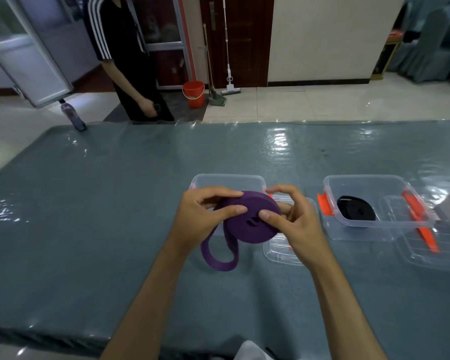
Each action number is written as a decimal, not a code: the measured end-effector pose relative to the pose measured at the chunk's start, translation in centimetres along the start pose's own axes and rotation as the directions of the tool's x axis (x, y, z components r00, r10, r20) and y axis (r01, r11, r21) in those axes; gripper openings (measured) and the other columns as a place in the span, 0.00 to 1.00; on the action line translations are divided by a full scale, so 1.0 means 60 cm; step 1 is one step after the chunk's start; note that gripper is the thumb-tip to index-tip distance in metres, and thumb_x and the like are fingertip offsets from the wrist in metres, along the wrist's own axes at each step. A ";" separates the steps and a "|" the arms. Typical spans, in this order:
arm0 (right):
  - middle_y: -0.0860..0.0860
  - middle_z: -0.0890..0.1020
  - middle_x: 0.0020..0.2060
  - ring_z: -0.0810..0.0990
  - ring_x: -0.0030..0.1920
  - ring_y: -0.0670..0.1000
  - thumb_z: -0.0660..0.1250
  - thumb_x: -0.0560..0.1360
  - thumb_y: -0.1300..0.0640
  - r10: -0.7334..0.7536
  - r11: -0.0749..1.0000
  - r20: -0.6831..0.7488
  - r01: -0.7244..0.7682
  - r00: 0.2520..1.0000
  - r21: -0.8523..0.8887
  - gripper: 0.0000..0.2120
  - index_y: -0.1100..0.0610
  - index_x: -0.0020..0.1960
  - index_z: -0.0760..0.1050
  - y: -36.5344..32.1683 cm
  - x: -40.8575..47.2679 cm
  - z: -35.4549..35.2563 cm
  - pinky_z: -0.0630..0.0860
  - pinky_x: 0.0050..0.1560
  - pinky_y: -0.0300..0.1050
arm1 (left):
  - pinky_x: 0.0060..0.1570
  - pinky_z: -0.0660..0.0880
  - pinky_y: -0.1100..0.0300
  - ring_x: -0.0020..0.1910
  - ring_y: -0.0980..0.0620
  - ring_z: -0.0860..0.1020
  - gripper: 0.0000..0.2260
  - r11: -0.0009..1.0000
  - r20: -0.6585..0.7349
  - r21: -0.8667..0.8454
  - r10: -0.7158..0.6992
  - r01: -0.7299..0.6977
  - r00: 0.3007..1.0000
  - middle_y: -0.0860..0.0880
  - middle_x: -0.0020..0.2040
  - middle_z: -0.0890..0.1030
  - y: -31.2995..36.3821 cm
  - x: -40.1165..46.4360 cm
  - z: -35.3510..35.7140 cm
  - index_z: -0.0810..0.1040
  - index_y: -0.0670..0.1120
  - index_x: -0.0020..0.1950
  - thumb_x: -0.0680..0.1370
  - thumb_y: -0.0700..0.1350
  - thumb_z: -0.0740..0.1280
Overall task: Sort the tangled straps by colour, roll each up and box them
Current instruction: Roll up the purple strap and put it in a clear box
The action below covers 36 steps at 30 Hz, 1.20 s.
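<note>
Hands: left hand [200, 216] and right hand [294, 222] both grip the purple strap roll [250, 219], thumbs pressed on its face.
Strap: held above the surface [102, 203]; a loose tail loops down just below the roll.
Empty box [229, 181]: directly behind the roll.
Second box [374, 188]: right of the roll, holding a rolled black strap [356, 211].

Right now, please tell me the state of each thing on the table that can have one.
purple strap: mostly rolled, tail loop hanging loose
left hand: grips the roll
right hand: grips the roll
black strap: rolled, lying in its box
right box: open, lid off
left box: open, contents hidden by the hands
bottle: upright
</note>
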State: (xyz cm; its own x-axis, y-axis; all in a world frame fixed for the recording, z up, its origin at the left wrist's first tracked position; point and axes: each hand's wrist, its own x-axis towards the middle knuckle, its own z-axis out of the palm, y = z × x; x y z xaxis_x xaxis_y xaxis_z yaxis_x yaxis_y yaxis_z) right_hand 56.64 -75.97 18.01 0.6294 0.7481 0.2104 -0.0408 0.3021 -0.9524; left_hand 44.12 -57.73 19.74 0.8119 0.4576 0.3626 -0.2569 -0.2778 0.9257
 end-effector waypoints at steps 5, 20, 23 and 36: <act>0.54 0.88 0.56 0.88 0.56 0.56 0.78 0.74 0.54 -0.123 0.990 -0.142 0.111 0.982 -0.085 0.17 0.48 0.63 0.84 0.006 0.009 -0.007 0.86 0.53 0.48 | 0.64 0.78 0.59 0.60 0.47 0.84 0.20 0.991 0.133 -0.068 -0.103 0.112 0.986 0.46 0.59 0.85 -0.011 0.008 0.000 0.85 0.53 0.65 0.74 0.41 0.78; 0.58 0.87 0.57 0.88 0.55 0.57 0.77 0.76 0.43 0.048 0.999 -0.008 -0.047 0.999 0.022 0.17 0.48 0.62 0.80 0.010 0.050 -0.032 0.85 0.50 0.50 | 0.57 0.82 0.60 0.57 0.48 0.87 0.21 0.989 0.034 -0.105 -0.097 0.100 0.995 0.48 0.59 0.87 -0.025 0.055 -0.001 0.86 0.54 0.62 0.71 0.41 0.82; 0.60 0.88 0.51 0.89 0.47 0.60 0.79 0.75 0.47 0.072 0.997 0.026 -0.071 0.997 -0.025 0.18 0.49 0.58 0.75 0.000 0.061 -0.039 0.86 0.44 0.49 | 0.53 0.83 0.60 0.54 0.48 0.87 0.19 0.993 -0.012 -0.076 -0.096 0.095 0.995 0.50 0.55 0.88 -0.028 0.061 0.005 0.87 0.55 0.57 0.68 0.46 0.84; 0.57 0.88 0.49 0.89 0.49 0.56 0.79 0.74 0.53 0.054 0.990 0.042 -0.048 0.998 -0.135 0.23 0.43 0.64 0.73 0.024 0.068 -0.055 0.85 0.45 0.48 | 0.54 0.83 0.59 0.52 0.49 0.88 0.26 0.988 0.095 0.038 -0.150 0.147 0.984 0.50 0.52 0.89 -0.038 0.075 0.013 0.82 0.54 0.67 0.71 0.43 0.83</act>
State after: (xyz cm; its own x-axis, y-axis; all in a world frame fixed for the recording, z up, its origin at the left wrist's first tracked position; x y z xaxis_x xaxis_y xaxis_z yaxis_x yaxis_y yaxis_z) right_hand 61.73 -74.42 16.77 0.5930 0.7876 0.1676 0.0344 0.1832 -0.9825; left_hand 48.78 -55.71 19.15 0.8875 0.4115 0.2074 -0.1145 -0.2389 0.9643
